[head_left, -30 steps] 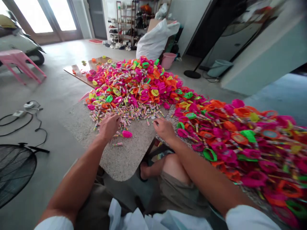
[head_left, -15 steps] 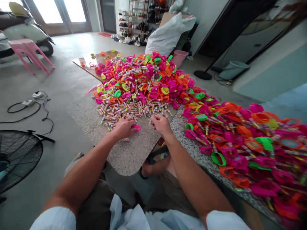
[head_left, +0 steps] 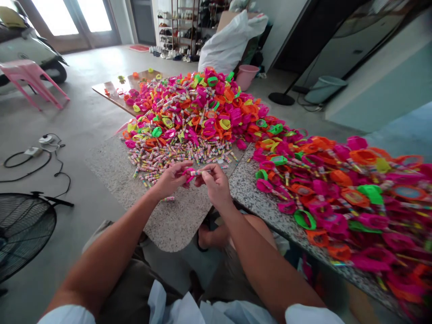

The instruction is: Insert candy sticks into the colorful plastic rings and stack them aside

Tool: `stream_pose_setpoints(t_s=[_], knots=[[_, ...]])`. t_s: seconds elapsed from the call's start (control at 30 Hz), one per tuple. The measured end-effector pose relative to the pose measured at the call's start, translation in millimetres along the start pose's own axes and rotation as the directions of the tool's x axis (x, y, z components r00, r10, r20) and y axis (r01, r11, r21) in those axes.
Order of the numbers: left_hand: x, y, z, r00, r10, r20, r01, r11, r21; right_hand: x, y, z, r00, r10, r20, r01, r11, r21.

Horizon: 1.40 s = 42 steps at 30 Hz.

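In front of me my left hand pinches a pink plastic toy watch between thumb and fingers. My right hand grips a small wrapped candy roll, its end against the watch; whether it is inside the band I cannot tell. Just beyond both hands lies a heap of similar candy rolls on the speckled stone slab. One loose candy roll rests near my left wrist.
A large mound of bright toy watches rises behind the rolls. More watches, many with rolls, cover the right-hand slab. A black fan stands on the left, near a cable. A white sack and pink bucket are behind.
My hands have come together. The right hand has moved left with a candy roll to the pink toy watch, which the left hand has lifted. The view has shifted slightly.
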State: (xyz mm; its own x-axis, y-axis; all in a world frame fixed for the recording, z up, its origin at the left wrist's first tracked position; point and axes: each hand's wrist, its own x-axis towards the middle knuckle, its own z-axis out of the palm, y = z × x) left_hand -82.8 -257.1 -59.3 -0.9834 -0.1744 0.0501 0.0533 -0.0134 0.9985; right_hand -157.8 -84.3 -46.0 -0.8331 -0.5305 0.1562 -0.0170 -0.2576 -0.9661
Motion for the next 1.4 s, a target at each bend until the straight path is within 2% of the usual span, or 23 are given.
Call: stream_pose_setpoints(t_s=[0.1, 0.23, 0.33, 0.43, 0.5, 0.63, 0.83, 1.13, 1.4], knots=[[-3, 7, 5.1, 0.998, -0.051, 0.038, 0.051, 0.999, -0.014, -2, -3, -2, 0.998, -0.032, 0.054, 0.034, 0.999, -0.027], [-3, 11, 8.7, 1.000, -0.004, 0.004, 0.004, 1.000, 0.011, -1, -6, -8, 0.995, -0.071, 0.065, 0.074, 0.996, -0.042], [1, 13, 9.1, 0.991, 0.134, -0.013, -0.131, 0.979, 0.155, 0, -9, -14, 0.997, -0.072, 0.042, 0.075, 0.996, -0.055], [4, 17, 9.1, 0.943, 0.333, 0.019, -0.318, 0.879, 0.356, 1, -12, -19, 0.997, -0.081, 0.004, 0.081, 0.995, -0.052], [5, 19, 9.6, 0.916, 0.398, 0.058, -0.379, 0.808, 0.451, 2, -15, -22, 0.997, -0.079, -0.003, 0.078, 0.996, -0.050], [5, 20, 11.5, 0.912, 0.397, 0.104, -0.379, 0.716, 0.587, 1, -18, -27, 0.997, -0.060, 0.039, 0.064, 0.990, -0.122], [7, 16, 11.8, 0.909, 0.402, 0.112, -0.375, 0.667, 0.644, -2, -18, -31, 0.997, -0.046, 0.068, 0.065, 0.949, -0.308], [6, 19, 12.1, 0.915, 0.386, 0.118, -0.373, 0.694, 0.616, 1, -18, -33, 0.993, -0.089, 0.081, 0.113, 0.923, -0.369], [4, 19, 9.9, 0.948, 0.291, 0.131, -0.308, 0.726, 0.615, 0, -20, -34, 0.976, -0.145, 0.164, 0.202, 0.884, -0.421]])
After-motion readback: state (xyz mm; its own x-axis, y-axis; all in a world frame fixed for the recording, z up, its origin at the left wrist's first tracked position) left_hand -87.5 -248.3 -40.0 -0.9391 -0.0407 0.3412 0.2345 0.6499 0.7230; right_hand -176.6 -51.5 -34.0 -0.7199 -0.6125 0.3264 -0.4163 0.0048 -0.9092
